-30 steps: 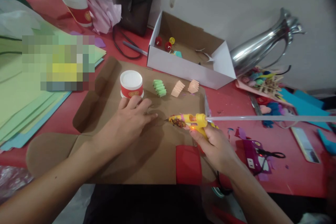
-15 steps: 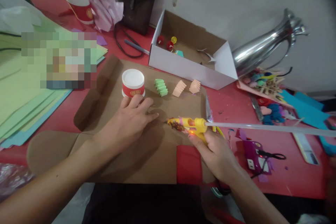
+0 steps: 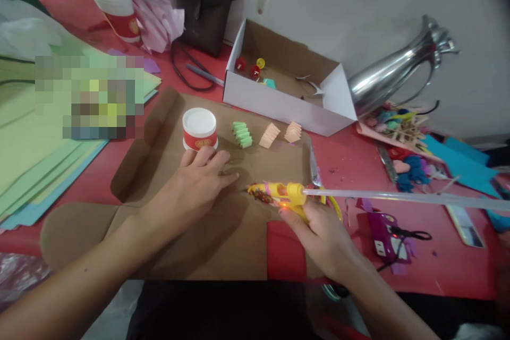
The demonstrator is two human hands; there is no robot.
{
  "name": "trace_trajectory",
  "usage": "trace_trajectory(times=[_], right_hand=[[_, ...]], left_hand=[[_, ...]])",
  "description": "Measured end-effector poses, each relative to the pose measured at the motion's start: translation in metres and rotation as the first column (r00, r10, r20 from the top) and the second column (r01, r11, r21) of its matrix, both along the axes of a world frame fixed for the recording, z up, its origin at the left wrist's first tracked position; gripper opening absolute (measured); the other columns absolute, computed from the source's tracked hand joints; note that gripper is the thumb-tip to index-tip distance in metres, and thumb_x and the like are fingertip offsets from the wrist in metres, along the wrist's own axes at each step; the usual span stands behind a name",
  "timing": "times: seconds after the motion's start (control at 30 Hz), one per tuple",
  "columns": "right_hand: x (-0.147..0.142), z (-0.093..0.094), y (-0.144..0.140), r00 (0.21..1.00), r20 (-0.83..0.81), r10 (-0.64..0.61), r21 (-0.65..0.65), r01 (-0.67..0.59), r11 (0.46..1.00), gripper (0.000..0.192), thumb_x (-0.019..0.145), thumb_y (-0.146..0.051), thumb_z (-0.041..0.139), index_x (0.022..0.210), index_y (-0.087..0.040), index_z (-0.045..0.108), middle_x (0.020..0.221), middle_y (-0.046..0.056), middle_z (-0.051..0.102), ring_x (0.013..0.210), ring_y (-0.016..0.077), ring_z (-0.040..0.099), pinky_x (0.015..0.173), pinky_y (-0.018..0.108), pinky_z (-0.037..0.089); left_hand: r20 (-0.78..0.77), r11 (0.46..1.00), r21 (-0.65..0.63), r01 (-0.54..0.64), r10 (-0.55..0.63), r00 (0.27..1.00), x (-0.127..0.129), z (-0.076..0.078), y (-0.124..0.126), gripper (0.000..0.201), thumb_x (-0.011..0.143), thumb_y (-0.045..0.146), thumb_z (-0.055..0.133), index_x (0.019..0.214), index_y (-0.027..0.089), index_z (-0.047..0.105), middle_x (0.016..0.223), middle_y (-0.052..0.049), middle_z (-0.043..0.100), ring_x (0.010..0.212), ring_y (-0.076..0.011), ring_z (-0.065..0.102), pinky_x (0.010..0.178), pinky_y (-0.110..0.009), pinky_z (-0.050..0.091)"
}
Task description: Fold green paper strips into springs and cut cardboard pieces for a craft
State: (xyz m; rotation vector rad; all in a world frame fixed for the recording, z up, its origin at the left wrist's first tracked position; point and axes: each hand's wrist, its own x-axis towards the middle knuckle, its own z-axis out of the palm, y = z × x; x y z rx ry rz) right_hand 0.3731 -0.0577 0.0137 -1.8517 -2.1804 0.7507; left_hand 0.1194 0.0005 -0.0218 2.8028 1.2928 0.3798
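The right hand [image 3: 324, 231] is wrapped around a yellow glue gun [image 3: 279, 195], nozzle pointing left over the cardboard [image 3: 223, 244]. The left hand [image 3: 191, 188] lies flat on the cardboard, fingers spread, just beside the nozzle. Beyond it stand a cup [image 3: 200, 128], folded paper pieces [image 3: 242, 134], then a box [image 3: 287, 85].
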Motion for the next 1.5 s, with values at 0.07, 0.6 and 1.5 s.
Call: trace_trajectory(times=[0.07, 0.6, 1.5], right_hand=[[0.0, 0.0, 0.0, 1.0, -0.02, -0.001, 0.007, 0.001, 1.0, 0.034, 0.095, -0.042, 0.041, 0.106, -0.018, 0.062, 0.098, 0.011, 0.073, 0.092, 0.0274, 0.067, 0.074, 0.035, 0.048], [0.01, 0.001, 0.019, 0.995, 0.034, -0.089, 0.009, 0.089, 0.996, 0.04, 0.095, -0.051, 0.037, 0.097, -0.019, 0.061, 0.091, 0.009, 0.072, 0.084, 0.0268, 0.066, 0.067, 0.034, 0.044], [0.119, -0.041, 0.1, 0.564, -0.434, -0.702, -0.142, 0.727, 0.672, 0.015, 0.08, -0.031, 0.059, 0.087, -0.018, 0.06, 0.066, 0.001, 0.061, 0.055, 0.0137, 0.059, 0.052, 0.025, 0.048]], left_hand=[[-0.024, 1.0, 0.012, 0.0, 0.001, 1.0, 0.0, 0.0, 0.0, 0.046, 0.087, 0.008, 0.039, 0.119, 0.03, 0.065, 0.113, -0.01, 0.055, 0.103, -0.0305, 0.046, 0.084, -0.048, 0.039], [-0.056, 0.999, 0.05, -0.002, 0.005, 0.998, -0.001, -0.008, 0.002, 0.039, 0.089, 0.015, 0.043, 0.115, 0.032, 0.067, 0.117, -0.011, 0.056, 0.106, -0.032, 0.046, 0.079, -0.048, 0.041], [-0.029, 0.998, 0.061, -0.027, 0.029, 0.999, -0.002, -0.003, -0.001, 0.049, 0.081, 0.002, 0.044, 0.112, 0.031, 0.068, 0.121, -0.01, 0.056, 0.107, -0.0303, 0.047, 0.081, -0.045, 0.043]])
